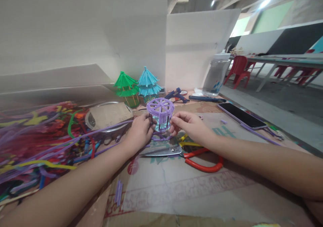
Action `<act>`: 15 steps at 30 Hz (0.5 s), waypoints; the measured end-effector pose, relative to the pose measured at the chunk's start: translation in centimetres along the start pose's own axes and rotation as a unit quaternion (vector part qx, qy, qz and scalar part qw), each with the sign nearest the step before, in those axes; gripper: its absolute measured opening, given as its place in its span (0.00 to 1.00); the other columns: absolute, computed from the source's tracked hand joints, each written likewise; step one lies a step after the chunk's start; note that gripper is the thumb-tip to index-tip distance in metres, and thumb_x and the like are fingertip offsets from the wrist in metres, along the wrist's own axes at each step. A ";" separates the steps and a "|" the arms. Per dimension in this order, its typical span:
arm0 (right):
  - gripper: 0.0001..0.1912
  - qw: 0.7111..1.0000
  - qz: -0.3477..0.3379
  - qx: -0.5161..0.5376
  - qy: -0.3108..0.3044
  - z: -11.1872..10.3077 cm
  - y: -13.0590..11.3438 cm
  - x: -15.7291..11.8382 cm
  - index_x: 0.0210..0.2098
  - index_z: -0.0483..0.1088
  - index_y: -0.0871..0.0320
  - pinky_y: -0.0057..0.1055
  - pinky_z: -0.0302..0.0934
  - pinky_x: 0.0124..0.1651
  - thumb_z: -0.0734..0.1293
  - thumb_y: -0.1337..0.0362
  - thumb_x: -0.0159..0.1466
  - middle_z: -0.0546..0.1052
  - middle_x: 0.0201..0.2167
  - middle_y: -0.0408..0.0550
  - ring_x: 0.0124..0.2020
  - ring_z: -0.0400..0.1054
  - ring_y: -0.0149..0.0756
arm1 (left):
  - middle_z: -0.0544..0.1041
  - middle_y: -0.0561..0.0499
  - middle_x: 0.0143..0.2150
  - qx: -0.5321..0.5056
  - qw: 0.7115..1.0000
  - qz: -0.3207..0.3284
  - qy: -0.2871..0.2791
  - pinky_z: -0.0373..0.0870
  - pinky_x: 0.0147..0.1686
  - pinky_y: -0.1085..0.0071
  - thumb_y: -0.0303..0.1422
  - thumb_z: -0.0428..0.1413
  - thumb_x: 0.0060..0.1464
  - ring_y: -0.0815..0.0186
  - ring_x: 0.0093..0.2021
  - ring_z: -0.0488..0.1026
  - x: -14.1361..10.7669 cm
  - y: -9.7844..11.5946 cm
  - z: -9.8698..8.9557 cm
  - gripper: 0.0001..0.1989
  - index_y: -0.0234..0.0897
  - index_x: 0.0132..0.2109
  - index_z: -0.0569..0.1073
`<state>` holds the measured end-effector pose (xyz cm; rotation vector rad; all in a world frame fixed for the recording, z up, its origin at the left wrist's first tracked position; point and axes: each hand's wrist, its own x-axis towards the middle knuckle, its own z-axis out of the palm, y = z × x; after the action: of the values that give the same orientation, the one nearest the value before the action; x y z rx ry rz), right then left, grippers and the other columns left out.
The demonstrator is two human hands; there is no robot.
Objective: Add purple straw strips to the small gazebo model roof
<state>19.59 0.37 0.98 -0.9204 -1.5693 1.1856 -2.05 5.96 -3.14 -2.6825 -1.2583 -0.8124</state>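
Note:
A small purple model (160, 106) stands upright between my hands, with a spoked, wheel-like top on thin dark posts over a purple base. It looks built from fuzzy pipe-cleaner strips. My left hand (141, 130) is closed at the model's left side, its fingertips against the lower frame. On the other side, my right hand (188, 124) pinches with thumb and forefinger at a short purple strip (172, 110) hanging from the rim. Just in front of the model lie scissors (202, 159) with red and yellow handles, partly under my right hand.
Green (125, 89) and blue (148, 82) tiered-roof models stand behind. A glue gun (177, 95), water bottle (216, 73) and phone (241, 116) are to the right. At left are a metal-rimmed tray (88, 124) and a heap of coloured pipe cleaners (37, 132); cut strips (118, 193) lie in front.

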 end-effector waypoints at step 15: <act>0.19 1.000 0.029 0.000 -0.009 0.3 0.4 0.2 0.27 0.67 0.58 0.29 0.67 0.30 0.69 0.48 0.59 0.76 0.22 0.42 0.22 0.71 0.29 | 0.72 0.43 0.46 0.003 1.000 0.006 -0.006 0.67 0.50 0.57 0.31 0.50 0.61 0.55 0.48 0.70 0.0 0.2 -0.2 0.09 0.35 0.42 0.74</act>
<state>19.23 0.55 0.64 -0.9636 -1.5649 1.2378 -1.97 5.84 -2.96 -2.6912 -1.2435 -0.7924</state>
